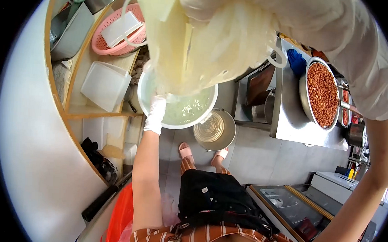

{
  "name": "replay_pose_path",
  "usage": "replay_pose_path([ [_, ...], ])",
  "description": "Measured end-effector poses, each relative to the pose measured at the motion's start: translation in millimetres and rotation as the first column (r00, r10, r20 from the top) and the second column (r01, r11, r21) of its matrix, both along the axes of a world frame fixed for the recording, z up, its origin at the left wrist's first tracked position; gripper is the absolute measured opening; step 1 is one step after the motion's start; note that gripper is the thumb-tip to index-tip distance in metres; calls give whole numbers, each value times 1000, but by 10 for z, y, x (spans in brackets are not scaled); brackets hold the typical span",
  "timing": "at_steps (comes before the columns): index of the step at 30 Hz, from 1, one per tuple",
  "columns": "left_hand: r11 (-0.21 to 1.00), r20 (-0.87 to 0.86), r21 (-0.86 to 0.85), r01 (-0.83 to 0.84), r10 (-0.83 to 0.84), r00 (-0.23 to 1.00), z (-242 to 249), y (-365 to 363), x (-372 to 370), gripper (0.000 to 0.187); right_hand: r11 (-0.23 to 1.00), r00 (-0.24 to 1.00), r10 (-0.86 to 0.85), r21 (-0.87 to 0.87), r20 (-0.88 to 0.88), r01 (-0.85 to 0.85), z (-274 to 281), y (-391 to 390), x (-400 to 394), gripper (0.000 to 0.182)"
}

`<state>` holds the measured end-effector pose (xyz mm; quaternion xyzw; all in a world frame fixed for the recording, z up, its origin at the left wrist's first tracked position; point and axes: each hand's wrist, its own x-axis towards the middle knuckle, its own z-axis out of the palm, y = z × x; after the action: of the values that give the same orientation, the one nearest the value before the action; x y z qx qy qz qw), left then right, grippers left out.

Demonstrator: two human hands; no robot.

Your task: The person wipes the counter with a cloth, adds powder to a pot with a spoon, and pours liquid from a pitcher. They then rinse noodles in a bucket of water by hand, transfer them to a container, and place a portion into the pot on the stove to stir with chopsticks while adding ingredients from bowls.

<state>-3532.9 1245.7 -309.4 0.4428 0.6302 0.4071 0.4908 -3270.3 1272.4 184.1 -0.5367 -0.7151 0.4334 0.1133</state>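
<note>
Over the white tub — a pale bag; apron patch — illegible.

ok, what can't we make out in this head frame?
All head view:
right hand: partly cut off by the top edge, so grip unclear
pale mass: upper part cut off by the top edge
left hand: fingers partly hidden behind the pale mass, contact unclear
white basin: far rim mostly hidden behind the pale mass

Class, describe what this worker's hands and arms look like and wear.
The left hand wears a white glove ending near the wrist; the right hand wears a wrinkled white one. The forearms are bare, below rust-brown sleeves with pale stripes.
</note>
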Motion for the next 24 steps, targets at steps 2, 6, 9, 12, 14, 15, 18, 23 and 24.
replay_pose_path([
  [2,995,4,-46,86,-86,996,310,-17,-3,34,1000,1000,-10,2,-15,10,4,-75,23,43],
  [6,996,185,-55,-73,82,979,1674,-290,310,38,999,997,-40,0,-64,40,25,-262,109,44],
  [9,998,387,-30,47,-32,921,1961,-399,334,35,997,991,-81,-19,-110,80,68,-471,241,45],
  [12,999,576,2,-38,30,817,2469,-642,562,28,992,980,-123,-49,-159,116,104,-655,359,46],
  [14,1000,589,-2,20,-15,808,2886,-834,668,30,988,969,-150,-63,-197,140,125,-767,428,47],
  [15,999,641,-32,36,-8,767,3054,-920,722,29,986,964,-163,-74,-211,150,126,-798,460,47],
  [18,995,732,-60,86,-14,681,3380,-1159,860,30,977,943,-206,-110,-262,183,133,-973,536,48],
  [23,893,159,228,389,-428,890,3222,-1418,1038,36,940,886,-316,-240,-340,243,-34,-1289,708,50],
  [24,765,-268,359,534,-464,845,3065,-1436,1046,37,925,870,-347,-279,-351,257,-128,-1366,738,50],
])
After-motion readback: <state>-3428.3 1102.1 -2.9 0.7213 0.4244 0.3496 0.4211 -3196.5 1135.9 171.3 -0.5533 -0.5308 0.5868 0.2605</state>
